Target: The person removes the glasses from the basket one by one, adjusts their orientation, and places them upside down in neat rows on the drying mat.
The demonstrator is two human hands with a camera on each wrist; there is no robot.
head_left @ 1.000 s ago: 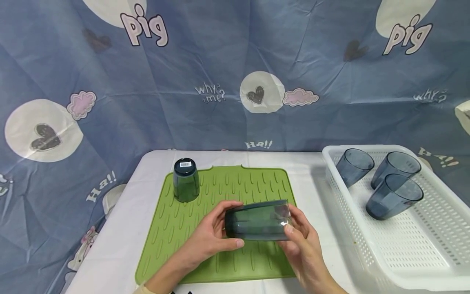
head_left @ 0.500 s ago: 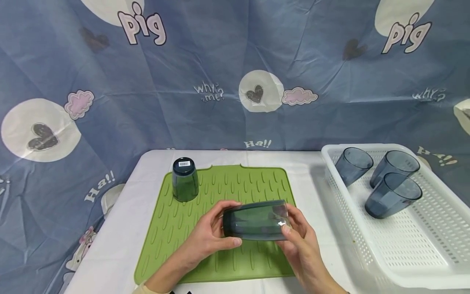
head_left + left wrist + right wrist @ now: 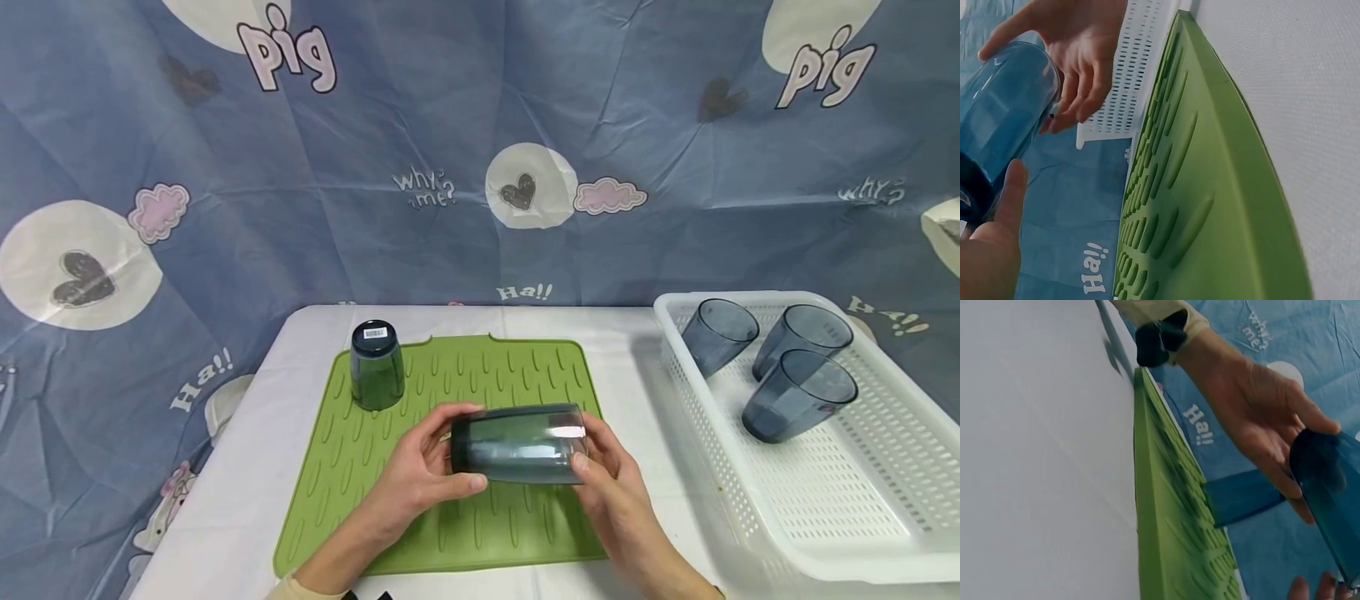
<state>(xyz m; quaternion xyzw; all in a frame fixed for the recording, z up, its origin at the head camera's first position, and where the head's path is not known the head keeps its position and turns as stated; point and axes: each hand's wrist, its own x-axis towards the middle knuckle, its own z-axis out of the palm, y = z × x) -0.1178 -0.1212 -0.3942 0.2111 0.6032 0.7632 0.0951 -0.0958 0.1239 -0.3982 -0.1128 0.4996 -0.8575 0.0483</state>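
A printed blue cloth (image 3: 420, 100) hung behind a white-covered surface (image 3: 217, 517), on which a white basket (image 3: 832, 508) stood to the person's right and a green ribbed mat (image 3: 337, 500) lay toward the middle. Above the mat, between the two hands, the held glass (image 3: 517, 444) lay on its side in the air, its long axis running left to right across the person's front and close to level, with the dark base to the left and the clear mouth to the right. Neither hand was nearer: the left hand (image 3: 408, 479) gripped the base end, its fingers (image 3: 452, 410) spread to the glass's width, thumb on the near side and index finger over the far side, while the right hand (image 3: 618, 492) held the mouth end, thumb against the near wall by the rim. How the remaining fingertips sat behind the glass could not be told. Three more glasses (image 3: 798, 398) leaned mouth-up in the basket, and an inverted glass (image 3: 377, 375) stood upside down at the mat's far left corner, a small label (image 3: 375, 332) on its upturned base.
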